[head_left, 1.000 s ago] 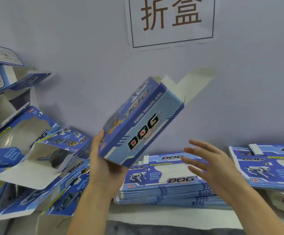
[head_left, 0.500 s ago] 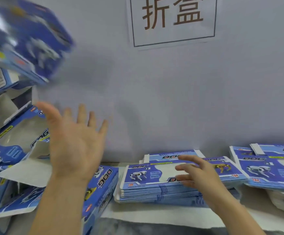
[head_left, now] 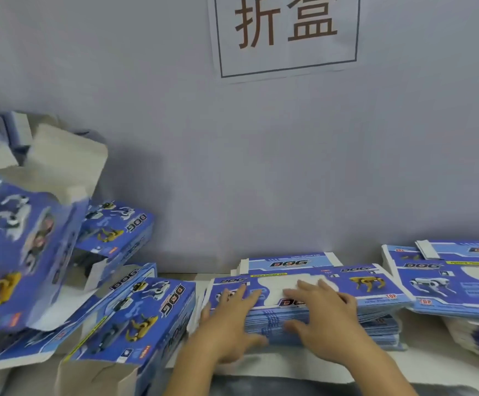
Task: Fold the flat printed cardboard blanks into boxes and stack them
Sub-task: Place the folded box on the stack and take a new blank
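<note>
A stack of flat blue printed "DOG" blanks (head_left: 369,284) lies in the middle against the wall. My left hand (head_left: 227,318) rests on the stack's near left corner, fingers straight on the top blank and thumb at the front edge. My right hand (head_left: 324,315) lies spread on the top blank beside it, its thumb against the stack's front side. Neither hand lifts a blank. Folded boxes are piled at the left: one (head_left: 147,318) lying near my left arm, one (head_left: 18,247) tilted on top, and one (head_left: 115,227) behind.
A second stack of flat blanks (head_left: 447,284) sits at the right, reaching past the frame edge. A paper sign with two large characters (head_left: 287,32) hangs on the grey wall. The table's front edge (head_left: 275,375) runs just below my wrists.
My left hand let go of the folded box, which flew onto the left pile. That hand then dropped to the flat stack, and my right hand settled onto the top blank.
</note>
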The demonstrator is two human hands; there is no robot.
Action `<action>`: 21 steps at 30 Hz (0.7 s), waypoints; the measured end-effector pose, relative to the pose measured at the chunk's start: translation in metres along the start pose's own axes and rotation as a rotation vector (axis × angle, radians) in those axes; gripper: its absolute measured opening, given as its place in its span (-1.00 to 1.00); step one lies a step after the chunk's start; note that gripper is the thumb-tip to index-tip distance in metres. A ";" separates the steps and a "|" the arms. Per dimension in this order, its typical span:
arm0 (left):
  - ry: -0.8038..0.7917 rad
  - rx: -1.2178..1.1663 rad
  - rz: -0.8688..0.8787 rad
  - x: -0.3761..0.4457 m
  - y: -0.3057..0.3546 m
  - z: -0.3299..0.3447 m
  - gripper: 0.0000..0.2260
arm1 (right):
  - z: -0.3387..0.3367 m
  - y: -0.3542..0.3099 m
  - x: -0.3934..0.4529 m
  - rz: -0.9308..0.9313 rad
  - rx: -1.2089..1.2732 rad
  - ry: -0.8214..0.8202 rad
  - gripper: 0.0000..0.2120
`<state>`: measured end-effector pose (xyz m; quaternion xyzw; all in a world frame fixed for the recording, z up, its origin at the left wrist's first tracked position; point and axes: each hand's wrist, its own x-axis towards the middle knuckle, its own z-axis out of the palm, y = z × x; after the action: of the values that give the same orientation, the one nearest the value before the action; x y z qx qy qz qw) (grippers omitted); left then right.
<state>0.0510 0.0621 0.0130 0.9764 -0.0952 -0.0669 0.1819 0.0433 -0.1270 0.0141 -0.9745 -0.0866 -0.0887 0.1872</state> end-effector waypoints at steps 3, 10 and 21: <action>0.127 0.004 -0.014 0.000 -0.001 -0.001 -0.28 | -0.003 0.000 0.000 0.003 0.000 0.047 -0.53; 0.229 0.019 0.015 -0.002 0.002 -0.010 -0.47 | -0.005 0.005 0.003 0.021 0.013 0.121 -0.62; 0.271 -0.014 0.025 -0.005 0.003 -0.011 -0.56 | -0.004 0.005 0.007 -0.002 0.138 0.132 -0.66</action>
<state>0.0471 0.0639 0.0250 0.9739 -0.0815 0.0670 0.2009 0.0503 -0.1319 0.0173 -0.9511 -0.0811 -0.1467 0.2593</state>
